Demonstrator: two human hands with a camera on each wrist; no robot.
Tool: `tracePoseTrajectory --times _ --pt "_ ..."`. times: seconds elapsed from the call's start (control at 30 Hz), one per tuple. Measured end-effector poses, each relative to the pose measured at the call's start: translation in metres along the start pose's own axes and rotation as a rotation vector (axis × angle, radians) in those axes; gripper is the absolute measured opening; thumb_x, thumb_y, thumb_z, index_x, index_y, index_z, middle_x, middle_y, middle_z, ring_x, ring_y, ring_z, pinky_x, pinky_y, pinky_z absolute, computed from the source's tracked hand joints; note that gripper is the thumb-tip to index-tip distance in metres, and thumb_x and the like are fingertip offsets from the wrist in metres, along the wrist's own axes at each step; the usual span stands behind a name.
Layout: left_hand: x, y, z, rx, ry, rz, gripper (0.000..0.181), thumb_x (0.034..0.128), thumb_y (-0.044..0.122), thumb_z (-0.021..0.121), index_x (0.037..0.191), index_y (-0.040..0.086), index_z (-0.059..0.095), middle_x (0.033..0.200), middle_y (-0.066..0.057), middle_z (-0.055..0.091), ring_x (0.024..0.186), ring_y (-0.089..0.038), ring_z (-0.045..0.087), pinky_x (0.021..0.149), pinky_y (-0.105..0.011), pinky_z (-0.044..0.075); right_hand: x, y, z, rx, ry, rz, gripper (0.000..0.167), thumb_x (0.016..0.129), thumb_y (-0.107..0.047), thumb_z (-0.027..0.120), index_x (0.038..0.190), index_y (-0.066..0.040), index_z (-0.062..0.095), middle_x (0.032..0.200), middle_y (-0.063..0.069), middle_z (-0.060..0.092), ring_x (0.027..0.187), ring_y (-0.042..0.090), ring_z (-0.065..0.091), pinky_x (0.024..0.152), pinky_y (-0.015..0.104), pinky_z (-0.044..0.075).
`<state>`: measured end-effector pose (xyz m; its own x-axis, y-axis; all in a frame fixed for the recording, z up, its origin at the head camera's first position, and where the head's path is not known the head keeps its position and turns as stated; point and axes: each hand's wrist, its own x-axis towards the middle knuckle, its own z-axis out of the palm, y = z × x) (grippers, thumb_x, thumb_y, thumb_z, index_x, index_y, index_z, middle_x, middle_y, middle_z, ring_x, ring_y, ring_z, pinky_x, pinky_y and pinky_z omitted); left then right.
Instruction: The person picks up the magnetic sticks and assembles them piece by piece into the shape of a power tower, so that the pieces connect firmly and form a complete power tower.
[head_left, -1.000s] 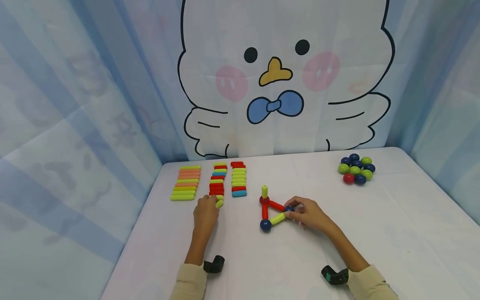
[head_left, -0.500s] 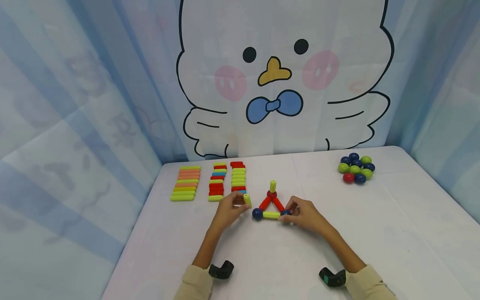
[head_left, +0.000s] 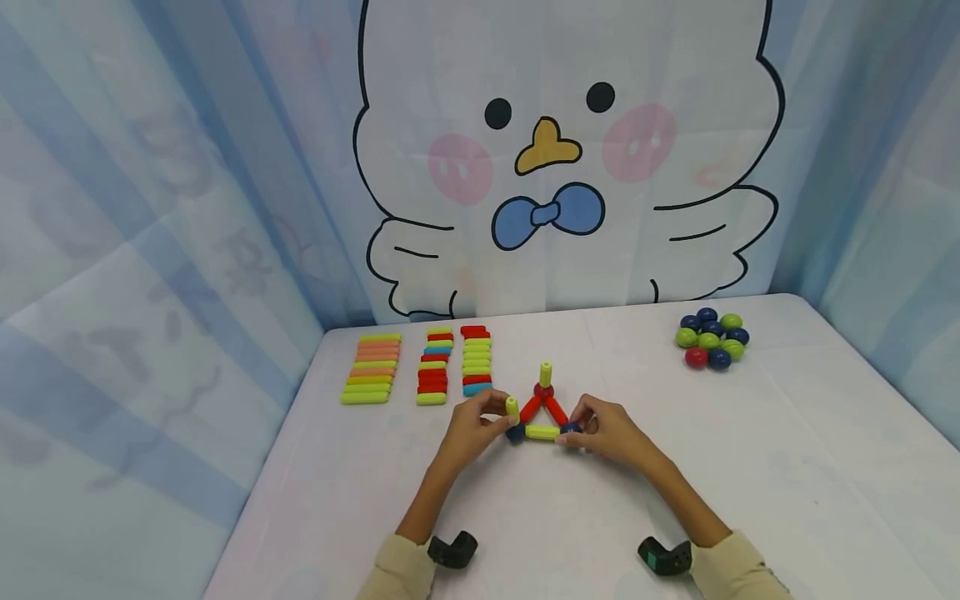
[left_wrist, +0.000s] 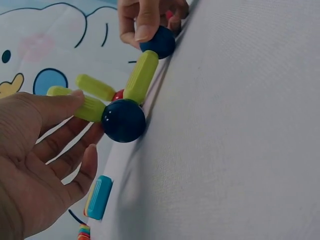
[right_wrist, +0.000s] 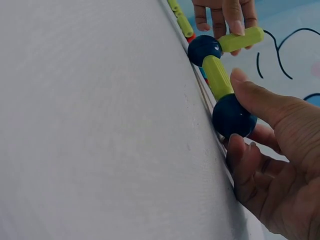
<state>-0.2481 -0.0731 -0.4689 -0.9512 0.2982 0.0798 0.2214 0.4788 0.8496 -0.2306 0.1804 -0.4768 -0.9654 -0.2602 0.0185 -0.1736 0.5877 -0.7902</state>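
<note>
My left hand (head_left: 470,429) pinches an upright yellow-green rod (head_left: 512,409), whose lower end meets the left blue ball (left_wrist: 123,121) in the left wrist view. Thumb and fingers of my right hand (head_left: 611,431) grip the right blue ball (right_wrist: 234,116). Between the two balls runs a yellow-green rod (head_left: 542,432). Two red rods (head_left: 556,409) slant from the blue balls to a red ball (head_left: 543,391) at the back, forming a triangle lying on the table. Another yellow-green rod (head_left: 546,374) stands upright on the red ball.
Three columns of coloured rods lie at the back left: one of orange and green rods (head_left: 373,370), a mixed middle one (head_left: 432,375) and a right one (head_left: 476,357). Blue, green and red balls (head_left: 708,341) cluster at the back right of the white table (head_left: 750,467).
My left hand has brought a yellow-green rod from the middle column rightward to the left blue ball. The triangle has turned so its red ball points back; my right hand still grips its ball.
</note>
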Motion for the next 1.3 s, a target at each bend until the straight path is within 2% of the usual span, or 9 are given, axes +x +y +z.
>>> tracePoseTrajectory --times 0.2,0.33,0.43,0.6,0.7,0.8,1.0,1.17,1.3 --pt "0.0 0.001 -0.006 -0.035 -0.02 -0.025 0.032 0.0935 0.036 0.065 0.119 0.016 0.062 0.115 -0.003 0.069 0.11 -0.021 0.063 0.091 -0.037 0.054 0.0 -0.001 -0.001 -0.017 -0.015 -0.016 0.041 0.079 -0.031 0.082 0.099 -0.007 0.056 0.082 0.004 0.058 0.068 0.014 0.05 0.055 0.021 0.046" --pt "0.001 -0.004 -0.016 -0.02 0.053 -0.048 0.036 0.0971 0.046 0.055 0.118 0.018 0.064 0.112 0.0 0.069 0.108 -0.02 0.062 0.09 -0.036 0.054 0.0 0.002 -0.004 -0.07 -0.084 -0.087 0.05 0.083 -0.035 0.077 0.12 -0.012 0.055 0.095 0.006 0.061 0.071 0.013 0.053 0.06 0.022 0.049" --pt "0.001 -0.013 -0.027 0.074 0.186 -0.085 0.029 0.0987 0.036 0.057 0.114 0.014 0.066 0.106 -0.002 0.068 0.102 -0.019 0.061 0.088 -0.035 0.055 -0.001 0.005 -0.007 -0.136 -0.142 -0.169 0.055 0.086 -0.036 0.074 0.133 -0.015 0.055 0.099 0.005 0.06 0.074 0.009 0.053 0.065 0.021 0.049" --pt "-0.003 -0.028 -0.047 0.377 0.355 -0.195 0.022 0.0933 0.013 0.066 0.115 0.009 0.068 0.109 -0.012 0.06 0.101 -0.025 0.056 0.086 -0.037 0.056 -0.002 0.006 -0.01 -0.183 -0.187 -0.232 0.048 0.086 -0.033 0.074 0.127 -0.011 0.062 0.094 0.001 0.055 0.076 0.006 0.051 0.067 0.019 0.048" --pt "-0.004 -0.036 -0.053 0.468 0.35 -0.278 0.029 0.0922 0.011 0.067 0.121 0.012 0.067 0.115 -0.015 0.053 0.105 -0.027 0.052 0.084 -0.037 0.055 -0.002 0.006 -0.011 -0.166 -0.198 -0.227 0.048 0.085 -0.032 0.075 0.126 -0.01 0.062 0.094 0.001 0.054 0.076 0.006 0.051 0.067 0.019 0.048" --pt "-0.004 -0.04 -0.055 0.471 0.322 -0.32 0.032 0.0921 0.011 0.067 0.124 0.014 0.064 0.115 -0.014 0.048 0.104 -0.026 0.049 0.079 -0.034 0.054 -0.003 0.006 -0.012 -0.151 -0.21 -0.23 0.051 0.084 -0.032 0.076 0.127 -0.009 0.061 0.095 0.002 0.056 0.076 0.006 0.051 0.067 0.02 0.047" --pt "-0.004 -0.041 -0.056 0.46 0.31 -0.332 0.026 0.0895 0.01 0.07 0.115 0.011 0.065 0.108 -0.012 0.042 0.099 -0.024 0.045 0.069 -0.029 0.046 -0.004 0.007 -0.016 -0.114 -0.248 -0.243 0.051 0.084 -0.027 0.077 0.127 -0.008 0.061 0.097 0.004 0.059 0.079 0.008 0.053 0.068 0.021 0.048" --pt "-0.004 -0.039 -0.056 0.579 0.279 -0.334 0.027 0.0875 0.011 0.072 0.114 0.008 0.067 0.109 -0.014 0.044 0.094 -0.024 0.05 0.071 -0.032 0.051 -0.004 0.007 -0.014 -0.045 -0.253 -0.226 0.05 0.083 -0.022 0.078 0.126 -0.006 0.06 0.093 0.006 0.06 0.077 0.01 0.056 0.061 0.023 0.052" --pt "-0.004 -0.033 -0.055 0.633 0.204 -0.329 0.028 0.0849 0.013 0.076 0.11 0.009 0.066 0.106 -0.014 0.054 0.09 -0.025 0.057 0.078 -0.037 0.056 -0.002 0.007 -0.007 -0.032 -0.229 -0.196 0.047 0.081 -0.026 0.08 0.122 -0.01 0.06 0.086 0.003 0.06 0.071 0.009 0.056 0.056 0.024 0.053"
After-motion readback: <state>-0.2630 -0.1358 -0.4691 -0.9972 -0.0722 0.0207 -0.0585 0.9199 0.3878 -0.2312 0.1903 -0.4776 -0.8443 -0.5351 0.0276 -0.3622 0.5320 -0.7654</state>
